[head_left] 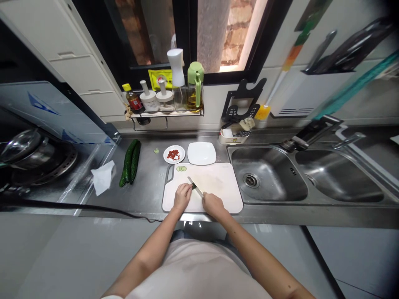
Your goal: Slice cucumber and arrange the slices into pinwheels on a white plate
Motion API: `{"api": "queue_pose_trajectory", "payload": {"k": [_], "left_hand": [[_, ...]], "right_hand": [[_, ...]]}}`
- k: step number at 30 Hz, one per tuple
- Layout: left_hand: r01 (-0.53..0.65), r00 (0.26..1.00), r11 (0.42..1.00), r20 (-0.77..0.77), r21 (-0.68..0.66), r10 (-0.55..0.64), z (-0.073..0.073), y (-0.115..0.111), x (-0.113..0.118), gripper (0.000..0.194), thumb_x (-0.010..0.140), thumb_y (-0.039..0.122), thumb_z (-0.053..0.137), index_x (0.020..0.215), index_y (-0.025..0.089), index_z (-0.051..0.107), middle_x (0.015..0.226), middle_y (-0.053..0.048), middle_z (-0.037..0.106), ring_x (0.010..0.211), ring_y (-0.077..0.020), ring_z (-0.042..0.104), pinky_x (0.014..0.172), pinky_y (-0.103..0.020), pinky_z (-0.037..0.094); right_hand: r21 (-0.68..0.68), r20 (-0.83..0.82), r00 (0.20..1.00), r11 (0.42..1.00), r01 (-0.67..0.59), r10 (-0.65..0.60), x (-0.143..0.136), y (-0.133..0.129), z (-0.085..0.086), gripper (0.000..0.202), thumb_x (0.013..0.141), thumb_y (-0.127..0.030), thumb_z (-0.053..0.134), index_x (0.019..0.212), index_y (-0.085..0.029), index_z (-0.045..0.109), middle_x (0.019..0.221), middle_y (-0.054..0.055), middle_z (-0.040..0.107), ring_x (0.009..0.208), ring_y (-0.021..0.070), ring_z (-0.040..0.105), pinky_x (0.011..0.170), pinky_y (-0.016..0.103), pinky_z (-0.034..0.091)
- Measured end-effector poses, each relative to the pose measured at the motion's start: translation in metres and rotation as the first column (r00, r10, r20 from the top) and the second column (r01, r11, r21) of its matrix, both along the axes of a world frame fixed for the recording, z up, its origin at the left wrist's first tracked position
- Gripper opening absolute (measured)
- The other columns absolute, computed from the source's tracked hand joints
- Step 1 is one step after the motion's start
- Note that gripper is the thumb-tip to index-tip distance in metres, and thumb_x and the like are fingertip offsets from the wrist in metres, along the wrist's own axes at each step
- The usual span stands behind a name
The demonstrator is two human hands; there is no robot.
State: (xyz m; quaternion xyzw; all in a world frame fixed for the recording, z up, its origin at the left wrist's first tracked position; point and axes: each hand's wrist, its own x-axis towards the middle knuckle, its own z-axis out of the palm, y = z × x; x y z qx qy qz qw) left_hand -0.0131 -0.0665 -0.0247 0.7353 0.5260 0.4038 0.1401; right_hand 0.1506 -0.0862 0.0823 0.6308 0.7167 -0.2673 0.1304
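My right hand [213, 205] is wrapped round the handle of a kitchen knife [196, 187], its blade pointing up and left over the white cutting board [221, 189]. My left hand [183, 196] has its fingers bent together against a small dark green piece of cucumber [193, 186] beside the blade. The fingers hide most of that piece. A few thin cucumber slices [181, 168] lie at the board's upper left. Just behind the board stand a round white plate [166, 156] with chopped red pieces and a white squarish dish [201, 153].
Whole cucumbers [130, 162] and a crumpled white tissue [103, 177] lie to the left, before the stove [37, 162]. A double steel sink [269, 174] borders the board on the right. Bottles and jars stand on a wall rack [168, 113]. A cable [93, 206] runs along the counter's front edge.
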Motion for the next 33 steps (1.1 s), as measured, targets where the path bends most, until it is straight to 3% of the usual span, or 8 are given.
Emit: {"api": "queue_pose_trajectory", "payload": {"k": [13, 26, 33], "left_hand": [[-0.006, 1.000, 1.000, 0.022, -0.009, 0.007, 0.001, -0.001, 0.001, 0.018, 0.090, 0.017, 0.049, 0.099, 0.019, 0.064, 0.091, -0.006, 0.064, 0.091, -0.0169, 0.059, 0.083, -0.033, 0.049], [-0.017, 0.999, 1.000, 0.028, -0.009, 0.018, 0.002, -0.001, 0.002, 0.019, 0.090, 0.018, 0.048, 0.099, 0.020, 0.064, 0.091, -0.007, 0.064, 0.091, -0.0180, 0.059, 0.084, -0.035, 0.049], [-0.037, 0.999, 0.999, 0.039, -0.004, 0.037, 0.005, -0.001, 0.001, 0.018, 0.090, 0.019, 0.047, 0.097, 0.019, 0.064, 0.090, -0.007, 0.065, 0.090, -0.0173, 0.059, 0.083, -0.033, 0.049]], "right_hand": [[0.020, 0.026, 1.000, 1.000, 0.003, -0.003, 0.023, -0.031, -0.009, 0.027, 0.092, -0.023, 0.034, 0.105, -0.015, 0.057, 0.098, 0.015, 0.068, 0.093, 0.0233, 0.064, 0.072, 0.031, 0.042], [0.060, 0.108, 0.994, 0.998, -0.028, 0.022, 0.031, -0.029, 0.004, 0.031, 0.096, -0.029, 0.030, 0.111, -0.018, 0.055, 0.095, 0.014, 0.067, 0.092, 0.0232, 0.064, 0.074, 0.031, 0.039], [0.136, 0.187, 0.982, 0.988, -0.069, 0.043, 0.036, -0.025, 0.008, 0.034, 0.094, -0.017, 0.030, 0.119, -0.022, 0.052, 0.094, 0.011, 0.066, 0.089, 0.0227, 0.064, 0.069, 0.028, 0.037]]}}
